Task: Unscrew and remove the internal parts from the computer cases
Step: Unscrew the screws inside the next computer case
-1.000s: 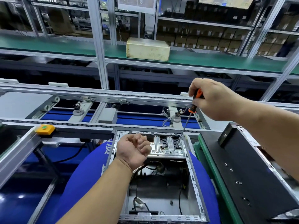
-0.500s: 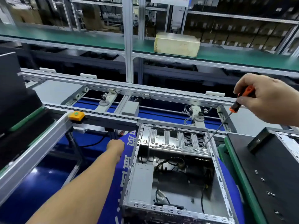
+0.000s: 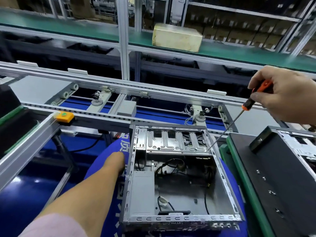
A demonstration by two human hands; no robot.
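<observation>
An open grey computer case (image 3: 179, 218) lies on a blue cloth (image 3: 109, 170) in front of me. At its far end sits a ribbed metal drive bracket (image 3: 172, 141). Loose black cables (image 3: 171, 165) and a grey power supply box (image 3: 143, 192) lie inside. My right hand (image 3: 287, 98) grips an orange and black screwdriver (image 3: 256, 94); its long shaft slants down-left with the tip at the bracket's right front corner. My left arm reaches along the outside of the case's left wall; my left hand (image 3: 119, 159) dips out of sight there, fingers hidden.
A second case with a black panel (image 3: 273, 177) lies on a green tray at the right. Conveyor rails cross behind, with an orange button box (image 3: 64, 116) at the left. A beige box (image 3: 177, 37) sits on the green shelf. A dark unit (image 3: 8, 103) stands at far left.
My left hand has left the bracket inside the case and moved outside its left wall. My right hand drew up and right, the screwdriver tip staying at the bracket.
</observation>
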